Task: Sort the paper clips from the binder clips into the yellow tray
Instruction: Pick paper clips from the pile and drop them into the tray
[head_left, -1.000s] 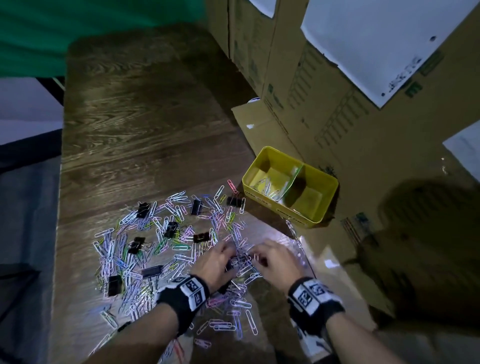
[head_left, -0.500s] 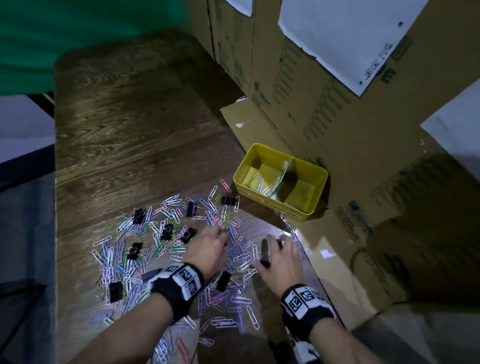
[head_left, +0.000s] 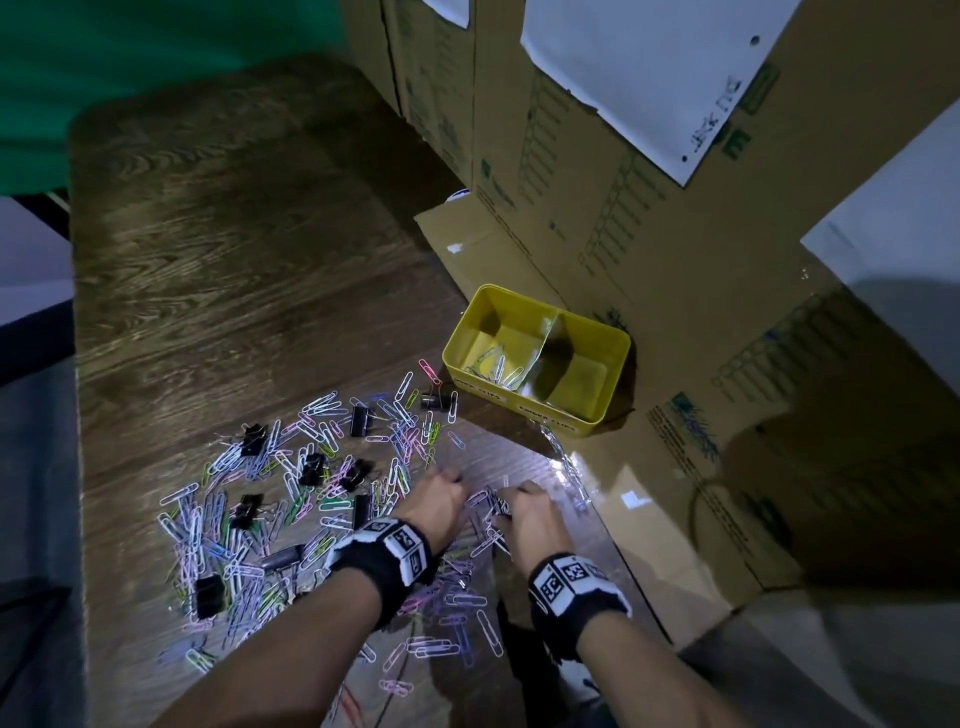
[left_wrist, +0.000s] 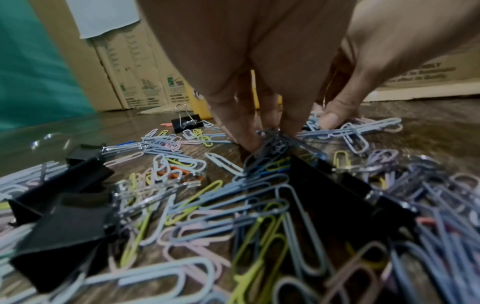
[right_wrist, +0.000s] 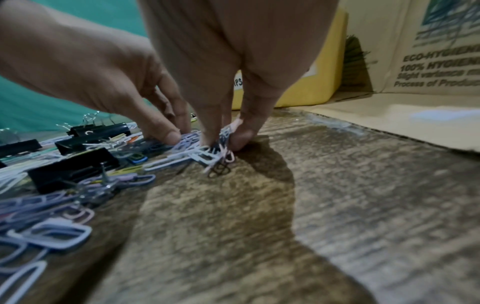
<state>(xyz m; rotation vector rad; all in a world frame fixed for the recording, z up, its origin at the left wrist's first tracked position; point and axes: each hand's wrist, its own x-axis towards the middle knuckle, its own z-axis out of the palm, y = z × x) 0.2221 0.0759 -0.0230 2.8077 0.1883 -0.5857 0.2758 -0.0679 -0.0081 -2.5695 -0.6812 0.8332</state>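
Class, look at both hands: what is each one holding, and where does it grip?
Right hand pinches a small bunch of paper clips between fingertips at the bunch's top. Left hand gathers another cluster similarly.

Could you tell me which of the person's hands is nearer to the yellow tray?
Right. The right hand lies almost directly in front of the yellow tray; the left hand sits further left, among the paper clips.

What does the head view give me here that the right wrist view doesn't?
Only the head view looks into the yellow tray: some paper clips lie in its left compartment, and the right one looks empty. Only the right wrist view shows the right hand pinching a small bunch of clips at the table. Both show the left hand close beside it, the tray and black binder clips.
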